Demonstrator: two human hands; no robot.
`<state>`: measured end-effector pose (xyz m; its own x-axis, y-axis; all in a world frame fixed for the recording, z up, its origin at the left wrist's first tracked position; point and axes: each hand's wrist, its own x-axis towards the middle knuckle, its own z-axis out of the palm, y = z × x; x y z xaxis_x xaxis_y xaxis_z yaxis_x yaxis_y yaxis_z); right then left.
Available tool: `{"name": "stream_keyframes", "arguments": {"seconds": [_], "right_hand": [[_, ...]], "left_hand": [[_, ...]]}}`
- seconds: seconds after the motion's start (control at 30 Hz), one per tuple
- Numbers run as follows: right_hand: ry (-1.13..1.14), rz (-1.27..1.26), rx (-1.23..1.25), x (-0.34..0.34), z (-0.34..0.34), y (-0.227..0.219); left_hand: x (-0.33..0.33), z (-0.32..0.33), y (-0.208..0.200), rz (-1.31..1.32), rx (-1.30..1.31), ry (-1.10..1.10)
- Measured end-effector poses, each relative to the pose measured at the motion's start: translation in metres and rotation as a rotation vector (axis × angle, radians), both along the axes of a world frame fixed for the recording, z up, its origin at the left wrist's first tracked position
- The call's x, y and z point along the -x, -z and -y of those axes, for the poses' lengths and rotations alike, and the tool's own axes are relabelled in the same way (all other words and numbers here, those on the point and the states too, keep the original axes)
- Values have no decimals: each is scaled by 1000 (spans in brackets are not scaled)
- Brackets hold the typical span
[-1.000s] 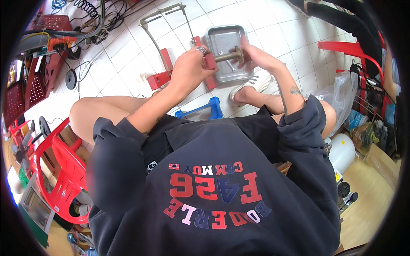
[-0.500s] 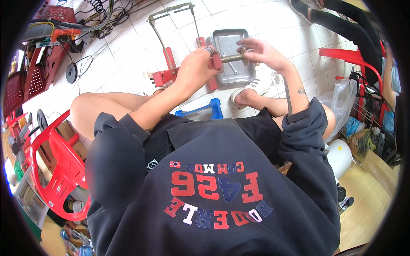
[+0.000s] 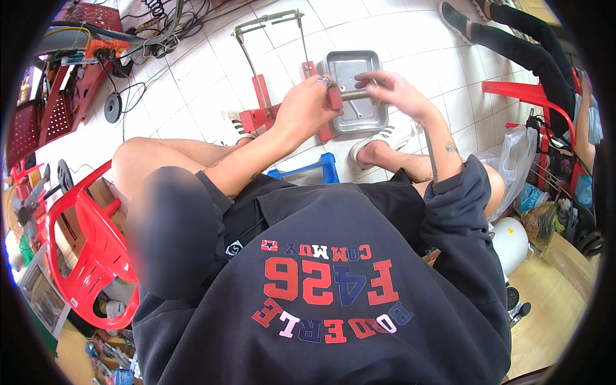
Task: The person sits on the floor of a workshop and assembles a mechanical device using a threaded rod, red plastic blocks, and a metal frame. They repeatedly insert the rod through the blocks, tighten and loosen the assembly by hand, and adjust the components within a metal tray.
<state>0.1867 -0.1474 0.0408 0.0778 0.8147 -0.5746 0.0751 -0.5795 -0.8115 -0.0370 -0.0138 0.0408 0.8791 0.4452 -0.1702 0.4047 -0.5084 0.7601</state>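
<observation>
My left hand (image 3: 303, 106) is closed around the red metal block (image 3: 333, 99) on a red frame (image 3: 259, 117) with a thin metal hoop. From that block a thick threaded bolt (image 3: 353, 95) sticks out to the right. My right hand (image 3: 399, 95) is at the bolt's outer end, its fingers curled around it and slightly blurred. The bolt's head is hidden behind those fingers. Beneath the bolt, a grey metal tray (image 3: 384, 64) lies on the floor with a small wrench (image 3: 355, 108) in it.
A low blue plastic stool (image 3: 330, 168) stands between my legs. Red plastic chairs are at the left (image 3: 90, 256) and right (image 3: 523, 92). Cables (image 3: 168, 40) lie at the far left of the tiled floor. Another person's legs (image 3: 520, 48) extend in at the far right.
My right hand's fingers have shifted around the bolt's end, covering the head that showed before. My left hand keeps its hold on the red block. The whole view has shifted slightly.
</observation>
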Motion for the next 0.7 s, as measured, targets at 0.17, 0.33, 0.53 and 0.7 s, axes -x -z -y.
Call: {"name": "stream_keyframes", "arguments": {"seconds": [0.17, 0.33, 0.53, 0.7], "right_hand": [[-67, -216, 50, -12, 9, 2], [-175, -179, 221, -16, 10, -5], [-148, -136, 232, -18, 15, -6], [-118, -165, 163, -19, 18, -6]], "left_hand": [[-1, -1, -3, -17, -9, 26], [0, 0, 2, 15, -11, 7], [-1, 0, 2, 28, -12, 6], [-2, 0, -1, 11, -17, 5]]}}
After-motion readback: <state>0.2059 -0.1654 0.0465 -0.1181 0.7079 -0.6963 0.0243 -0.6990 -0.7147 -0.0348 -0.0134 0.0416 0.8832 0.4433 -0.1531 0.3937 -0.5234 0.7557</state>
